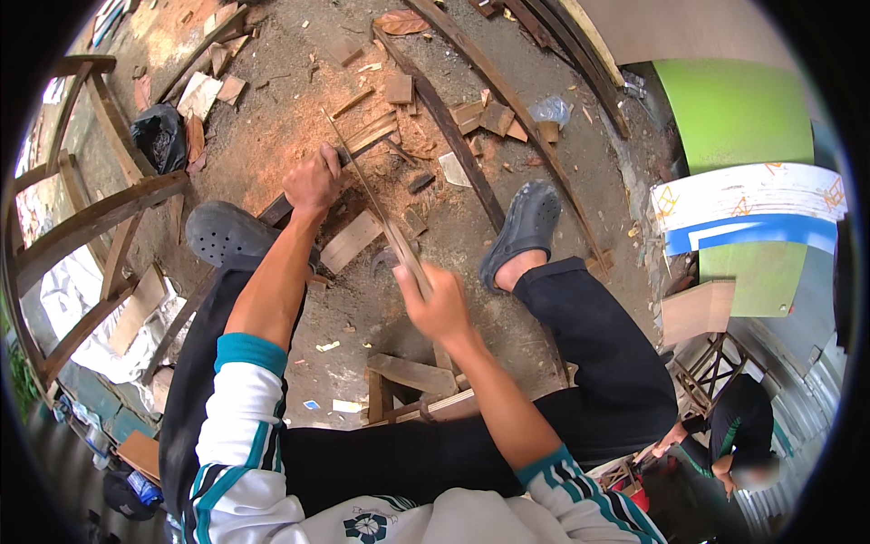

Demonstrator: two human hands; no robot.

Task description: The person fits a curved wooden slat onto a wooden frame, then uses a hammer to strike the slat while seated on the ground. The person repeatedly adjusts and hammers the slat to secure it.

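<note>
My right hand (439,304) is closed around the handle end of a handsaw (364,184), whose narrow blade slants up and to the left. The blade lies across a wooden strip (372,136), just right of my left hand (314,181). With bent fingers, my left hand grips this dark strip and holds it low over the ground. The strip's far end shows pale wood. Below the saw lies a short light board (352,242). Sawdust (290,109) covers the ground around and beyond the strip.
Long dark planks (453,127) and several offcuts (399,89) lie ahead. Curved wooden framing (100,227) and a black plastic bag (159,138) are at the left. Green panels (734,113) stand right. Another person (739,422) bends over at lower right. My grey clogs (530,222) flank the work.
</note>
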